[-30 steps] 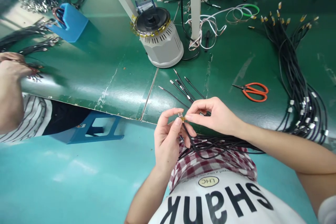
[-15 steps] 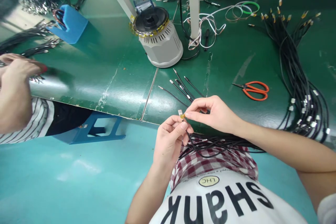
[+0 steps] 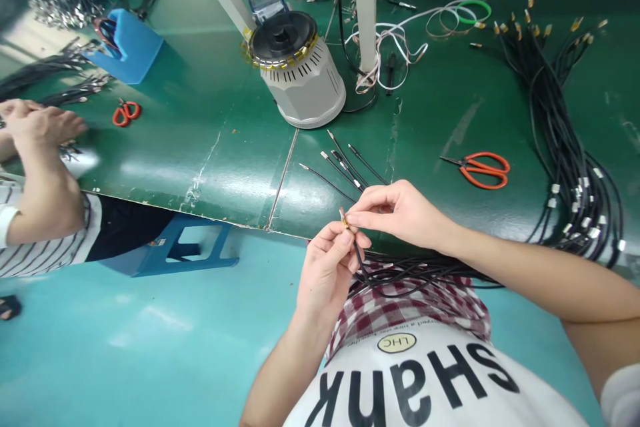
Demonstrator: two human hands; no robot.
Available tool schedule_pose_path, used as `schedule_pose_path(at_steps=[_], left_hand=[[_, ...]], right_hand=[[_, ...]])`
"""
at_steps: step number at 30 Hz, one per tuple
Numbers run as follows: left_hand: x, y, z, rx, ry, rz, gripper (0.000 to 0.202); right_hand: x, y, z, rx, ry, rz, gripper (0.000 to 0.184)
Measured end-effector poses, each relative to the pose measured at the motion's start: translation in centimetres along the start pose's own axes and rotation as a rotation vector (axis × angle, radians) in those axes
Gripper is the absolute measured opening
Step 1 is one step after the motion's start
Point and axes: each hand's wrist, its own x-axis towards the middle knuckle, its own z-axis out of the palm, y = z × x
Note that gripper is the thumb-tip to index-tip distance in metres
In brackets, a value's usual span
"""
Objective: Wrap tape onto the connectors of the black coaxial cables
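My left hand point(image 3: 327, 263) is closed around a black cable point(image 3: 359, 259) just below its metal connector point(image 3: 343, 215), which points up and away from me. The fingers of my right hand point(image 3: 403, 213) pinch at the base of that connector, where a small piece of yellow tape point(image 3: 345, 221) shows; the fingertips partly cover it. More black cables point(image 3: 425, 270) lie across my lap under my right forearm. Just beyond my hands, several cable ends point(image 3: 345, 167) rest on the green table.
A grey round tape dispenser point(image 3: 303, 83) stands beyond the cable ends. Orange-handled scissors point(image 3: 483, 170) and a large cable bundle point(image 3: 555, 127) lie to the right. To the left are a co-worker's hands point(image 3: 37, 123), other orange-handled scissors point(image 3: 126, 113) and a blue holder point(image 3: 133, 47).
The connector has turned, so its flat face now shows edge-on, and my right fingers have closed in on it. The co-worker's arm moved, exposing the scissors on the left.
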Motion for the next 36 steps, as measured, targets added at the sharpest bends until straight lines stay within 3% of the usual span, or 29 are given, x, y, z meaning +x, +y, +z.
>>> schedule_pose_path(at_steps=[7, 14, 18, 24, 29, 36], left_hand=[[0.0, -0.2, 0.1, 0.008, 0.007, -0.005, 0.019], [0.0, -0.2, -0.2, 0.105, 0.021, 0.108, 0.015], [-0.1, -0.2, -0.2, 0.104, -0.008, 0.124, 0.012], [-0.3, -0.2, 0.0, 0.101, -0.093, 0.136, 0.006], [-0.2, 0.0, 0.3, 0.062, -0.135, 0.060, 0.011], [-0.1, 0.1, -0.3, 0.017, -0.164, -0.008, 0.016]], right_hand=[[0.1, 0.0, 0.1, -0.024, 0.014, -0.047, 0.014], [-0.3, -0.3, 0.3, -0.123, 0.079, -0.158, 0.007], [0.0, -0.1, 0.1, 0.020, 0.019, -0.121, 0.009], [0.6, 0.2, -0.6, 0.407, -0.266, 0.074, 0.017], [0.9, 0.6, -1.0, 0.447, -0.357, 0.058, 0.015], [1.1, 1.0, -1.1, 0.206, -0.256, 0.000, 0.020]])
